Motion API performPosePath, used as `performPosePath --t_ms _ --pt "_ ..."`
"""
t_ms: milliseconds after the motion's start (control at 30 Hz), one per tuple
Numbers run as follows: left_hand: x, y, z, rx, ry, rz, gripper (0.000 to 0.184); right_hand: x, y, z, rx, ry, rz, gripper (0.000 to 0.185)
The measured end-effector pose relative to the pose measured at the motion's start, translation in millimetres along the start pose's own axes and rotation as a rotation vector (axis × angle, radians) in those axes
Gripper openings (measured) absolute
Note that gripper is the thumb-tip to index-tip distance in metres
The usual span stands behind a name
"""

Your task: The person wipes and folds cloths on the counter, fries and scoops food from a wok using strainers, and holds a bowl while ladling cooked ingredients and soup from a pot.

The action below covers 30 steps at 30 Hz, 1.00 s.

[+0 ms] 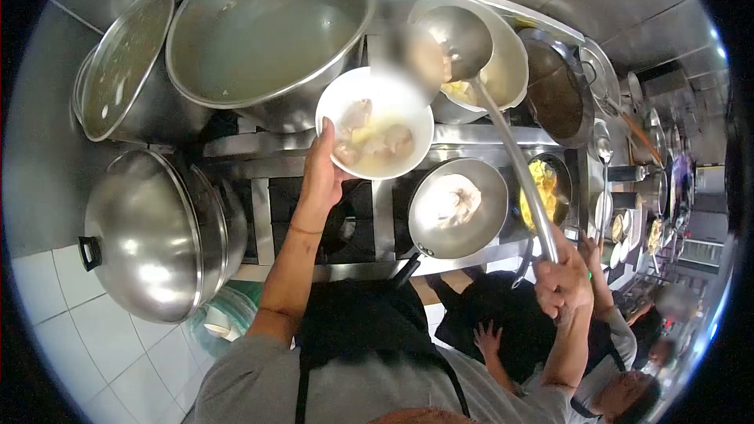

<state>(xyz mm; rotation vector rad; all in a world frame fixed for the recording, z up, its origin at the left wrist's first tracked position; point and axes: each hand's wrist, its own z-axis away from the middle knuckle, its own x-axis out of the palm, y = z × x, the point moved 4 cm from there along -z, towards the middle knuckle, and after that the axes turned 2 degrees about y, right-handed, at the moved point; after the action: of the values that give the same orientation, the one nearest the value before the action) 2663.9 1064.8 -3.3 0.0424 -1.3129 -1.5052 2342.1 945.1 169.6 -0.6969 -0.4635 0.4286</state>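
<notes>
My left hand [320, 169] grips the side of a white bowl [421, 140], which contains pale chunks that look like meat in a cloudy broth. In my right hand [564, 276] is the long metal handle of a ladle [509, 137]. The ladle's head is above a pale-rimmed pot [514, 51] at the back, just right of the bowl. Yellowish pieces show in that pot. A blurred patch covers part of the ladle's edge and the bowl's upper right, so whether they touch is unclear.
A large stockpot [188, 82] of cloudy liquid stands back left, beside a lidded pot [129, 71]. A domed lid [141, 228] covers a pan at left. A steel frying pan [436, 242] and a pan of yellow food [542, 192] sit in front. Another person's hand [488, 339] is at right.
</notes>
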Motion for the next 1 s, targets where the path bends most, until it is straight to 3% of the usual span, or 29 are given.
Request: performPosePath --t_ms 33,133,167,300,333,367,433,667,767,867,933,1000 --pt "2 0 0 -0.004 -0.01 0.031 0.058 2 7 3 0.001 0.0 0.0 0.071" --pt "5 -5 -6 -0.022 -0.038 0.034 0.059 17 13 13 0.111 0.02 0.669 0.066" --pt "5 -7 -6 -0.042 -0.046 0.044 0.059 9 18 9 -0.037 0.007 0.915 0.063" --pt "3 -8 0 -0.011 -0.025 0.003 0.059 4 10 12 -0.43 0.106 0.943 0.063" --pt "2 -9 0 0.012 -0.019 0.022 0.059 3 -1 13 -0.611 0.17 1.127 0.062" --pt "2 -12 -1 0.009 -0.034 0.019 0.059 3 -14 13 -0.444 0.25 1.047 0.062" --pt "0 -14 -2 0.041 -0.015 0.04 0.059 -13 -25 -4 -0.749 0.273 1.165 0.061" --pt "0 -16 2 0.009 -0.094 0.093 0.058 -52 -46 -89 -0.659 0.335 1.229 0.061" --pt "-4 -16 4 0.0 -0.076 0.077 0.058 -60 -43 -112 -0.465 0.387 1.268 0.059" --pt "-10 -19 6 -0.029 -0.067 0.09 0.057 -66 -38 -122 -0.487 0.239 1.155 0.06" --pt "-11 -18 7 -0.005 -0.067 0.068 0.055 -63 -38 -114 -0.171 0.144 0.792 0.063" --pt "-15 -20 6 -0.003 -0.051 0.083 0.055 -57 -37 -112 -0.19 0.113 0.698 0.065"
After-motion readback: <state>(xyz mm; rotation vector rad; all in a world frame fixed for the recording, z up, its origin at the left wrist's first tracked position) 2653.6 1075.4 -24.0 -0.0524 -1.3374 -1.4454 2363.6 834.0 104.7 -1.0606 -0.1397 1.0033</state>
